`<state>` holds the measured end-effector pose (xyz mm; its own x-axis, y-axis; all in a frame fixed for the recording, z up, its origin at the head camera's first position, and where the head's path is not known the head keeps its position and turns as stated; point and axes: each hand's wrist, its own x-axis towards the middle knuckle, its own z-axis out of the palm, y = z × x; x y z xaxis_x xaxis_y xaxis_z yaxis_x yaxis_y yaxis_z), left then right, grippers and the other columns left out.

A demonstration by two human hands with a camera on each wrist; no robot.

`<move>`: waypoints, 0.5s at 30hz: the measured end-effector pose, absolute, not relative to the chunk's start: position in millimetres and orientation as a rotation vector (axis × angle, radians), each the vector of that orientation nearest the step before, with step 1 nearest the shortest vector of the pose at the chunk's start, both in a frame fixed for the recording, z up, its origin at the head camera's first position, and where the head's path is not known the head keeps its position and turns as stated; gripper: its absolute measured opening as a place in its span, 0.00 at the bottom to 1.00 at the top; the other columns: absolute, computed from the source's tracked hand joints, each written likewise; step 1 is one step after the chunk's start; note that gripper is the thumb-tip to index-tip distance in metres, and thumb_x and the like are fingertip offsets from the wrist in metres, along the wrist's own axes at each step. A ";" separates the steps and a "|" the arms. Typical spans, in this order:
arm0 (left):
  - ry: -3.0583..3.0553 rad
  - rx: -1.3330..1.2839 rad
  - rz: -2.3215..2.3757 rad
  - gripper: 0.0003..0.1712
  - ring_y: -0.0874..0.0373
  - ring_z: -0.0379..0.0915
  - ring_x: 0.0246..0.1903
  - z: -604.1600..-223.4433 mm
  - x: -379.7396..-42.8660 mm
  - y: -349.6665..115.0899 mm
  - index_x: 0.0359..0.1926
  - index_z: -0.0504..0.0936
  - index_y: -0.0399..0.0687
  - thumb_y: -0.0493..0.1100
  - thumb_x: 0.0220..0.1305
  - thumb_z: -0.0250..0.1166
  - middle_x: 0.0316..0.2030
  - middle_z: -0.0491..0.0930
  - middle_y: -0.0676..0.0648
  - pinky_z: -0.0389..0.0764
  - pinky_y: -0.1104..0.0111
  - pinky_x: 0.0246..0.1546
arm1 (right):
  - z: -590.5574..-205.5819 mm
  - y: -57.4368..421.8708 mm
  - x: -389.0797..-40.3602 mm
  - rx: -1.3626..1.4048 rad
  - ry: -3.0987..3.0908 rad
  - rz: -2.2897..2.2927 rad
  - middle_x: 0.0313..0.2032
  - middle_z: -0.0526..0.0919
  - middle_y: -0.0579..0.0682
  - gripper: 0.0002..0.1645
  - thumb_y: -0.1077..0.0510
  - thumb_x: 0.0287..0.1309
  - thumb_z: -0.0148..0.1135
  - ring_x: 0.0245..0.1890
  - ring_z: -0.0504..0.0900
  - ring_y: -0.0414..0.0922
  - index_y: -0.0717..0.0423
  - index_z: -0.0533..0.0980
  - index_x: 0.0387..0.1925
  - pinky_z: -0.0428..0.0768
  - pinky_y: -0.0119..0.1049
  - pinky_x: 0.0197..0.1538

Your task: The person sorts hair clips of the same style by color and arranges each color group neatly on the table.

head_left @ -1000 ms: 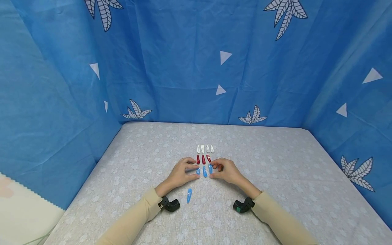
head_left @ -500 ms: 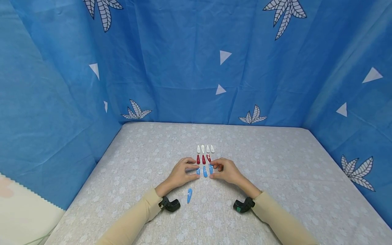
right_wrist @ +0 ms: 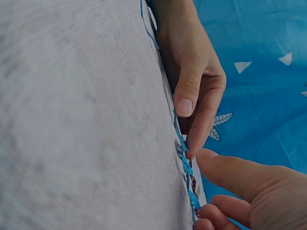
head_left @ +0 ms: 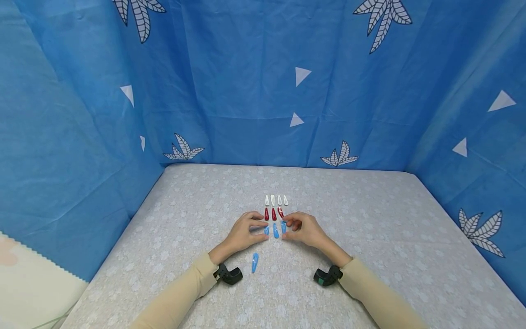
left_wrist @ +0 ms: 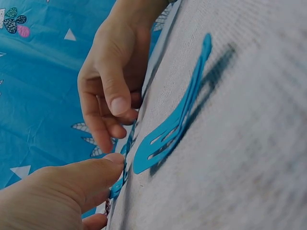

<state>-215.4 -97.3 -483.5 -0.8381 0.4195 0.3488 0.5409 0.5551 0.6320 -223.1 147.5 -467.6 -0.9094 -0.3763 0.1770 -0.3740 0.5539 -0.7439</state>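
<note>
My left hand [head_left: 243, 232] holds the leftmost blue hair clip [head_left: 266, 230] endwise between thumb and index finger, low on the table. On the other side, my right hand [head_left: 305, 230] grips the rightmost blue hair clip [head_left: 283, 227] the same way, partly hiding it. Between the two hands lies the middle blue hair clip [head_left: 276, 230], untouched. One more blue hair clip [head_left: 255, 262] lies nearer the front, below the left hand; it looks large in the left wrist view, its bent hair clip body [left_wrist: 177, 120] casting a shadow.
Just beyond the blue clips is a row of red hair clips [head_left: 274, 214], the right one tilted. Behind it runs a row of several white hair clips [head_left: 273, 200]. A patterned cloth [head_left: 197, 196] covers the table; blue curtains [head_left: 255, 91] enclose its back and sides.
Almost nothing moves. Both hands stay at the same blue hair clips, and the rows keep their places; only a very slight shift of the head view shows.
</note>
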 end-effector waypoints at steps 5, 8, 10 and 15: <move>-2.633 -0.818 -1.150 0.20 0.45 0.72 0.58 -483.4 -215.6 -97.3 0.46 0.88 0.44 0.47 0.52 0.76 0.53 0.79 0.42 0.72 0.50 0.59 | -464.4 146.5 -221.2 -0.628 2.780 -1.335 0.34 0.83 0.50 0.27 0.57 0.42 0.80 0.29 0.76 0.40 0.59 0.82 0.47 0.75 0.28 0.30; -2.629 -0.818 -1.157 0.20 0.45 0.72 0.58 -483.4 -215.4 -97.4 0.46 0.88 0.44 0.46 0.52 0.76 0.53 0.79 0.42 0.72 0.50 0.59 | -462.0 144.1 -218.0 -0.623 2.790 -1.351 0.36 0.84 0.50 0.26 0.57 0.43 0.79 0.30 0.77 0.39 0.59 0.82 0.47 0.76 0.28 0.30; -2.625 -0.819 -1.155 0.20 0.45 0.72 0.58 -483.4 -215.2 -97.5 0.46 0.88 0.44 0.46 0.52 0.76 0.53 0.79 0.42 0.73 0.50 0.58 | -459.7 141.2 -213.8 -0.646 2.790 -1.361 0.36 0.84 0.50 0.26 0.56 0.45 0.79 0.31 0.78 0.40 0.59 0.82 0.47 0.77 0.29 0.30; -2.619 -0.826 -1.135 0.20 0.45 0.72 0.57 -484.6 -215.4 -98.0 0.46 0.88 0.44 0.46 0.52 0.76 0.53 0.79 0.42 0.73 0.49 0.58 | -454.5 128.3 -197.3 -0.803 2.774 -1.357 0.37 0.83 0.51 0.25 0.54 0.47 0.77 0.32 0.79 0.42 0.59 0.82 0.48 0.77 0.29 0.32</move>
